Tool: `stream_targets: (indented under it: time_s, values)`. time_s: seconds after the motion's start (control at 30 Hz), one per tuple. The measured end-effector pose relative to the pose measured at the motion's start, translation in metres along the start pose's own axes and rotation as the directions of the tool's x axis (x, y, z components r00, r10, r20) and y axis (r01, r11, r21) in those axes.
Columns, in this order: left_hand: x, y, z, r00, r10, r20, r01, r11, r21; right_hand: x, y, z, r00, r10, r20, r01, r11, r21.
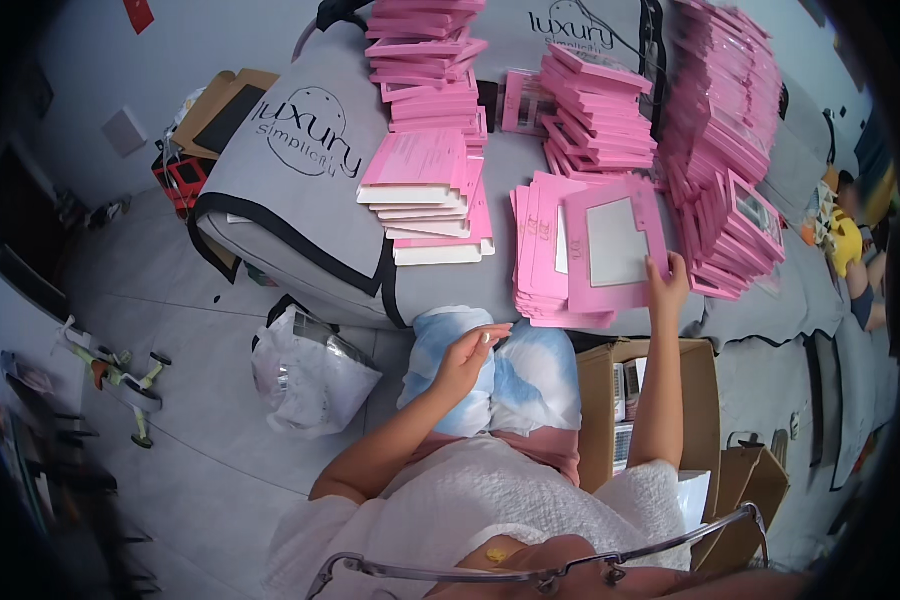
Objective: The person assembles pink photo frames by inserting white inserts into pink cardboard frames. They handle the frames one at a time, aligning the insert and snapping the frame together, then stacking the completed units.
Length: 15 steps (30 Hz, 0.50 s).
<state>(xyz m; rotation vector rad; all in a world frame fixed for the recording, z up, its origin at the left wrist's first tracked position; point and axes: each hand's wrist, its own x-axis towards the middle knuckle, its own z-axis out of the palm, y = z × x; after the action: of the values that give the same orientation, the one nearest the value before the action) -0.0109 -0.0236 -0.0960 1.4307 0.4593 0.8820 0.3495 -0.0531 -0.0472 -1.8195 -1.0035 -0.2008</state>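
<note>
My right hand [667, 285] grips the lower right edge of a flat pink windowed carton [610, 298], thumb and fingers closed on it. The carton lies tilted over a stack of similar flat pink cartons [538, 255] on the grey covered sofa. Its window looks pale grey-white. My left hand [468, 355] hovers above my lap with its fingers stretched to the right, and I see nothing in it. Left of the stack sits a pile of pink boxes with white edges [425, 185].
Tall piles of pink boxes [725, 110] rise along the sofa [300, 200]. An open cardboard box [698, 400] with small packages stands right of my legs. A filled white plastic bag [305, 375] rests on the floor, left. A child's scooter-like toy [120, 375] stands further left.
</note>
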Motion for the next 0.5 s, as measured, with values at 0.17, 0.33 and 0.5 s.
stream_targets:
  time_s: [0.17, 0.33, 0.5]
  values:
    - [0.013, 0.049, 0.018, 0.993, 0.074, 0.090, -0.022, 0.878, -0.479, -0.094, -0.143, -0.032, 0.746, -0.662, 0.078, 0.664, 0.730, -0.161]
    - [0.011, 0.069, 0.035, 0.983, -0.118, -0.141, -0.013, 0.721, -0.692, -0.161, -0.196, -0.037, 0.574, -0.644, 0.505, 0.670, 0.724, 0.162]
    - [-0.007, 0.055, 0.023, 0.979, -0.168, -0.113, 0.068, 0.796, -0.602, -0.134, -0.190, -0.020, 0.670, -0.617, 0.411, 0.465, 0.782, 0.415]
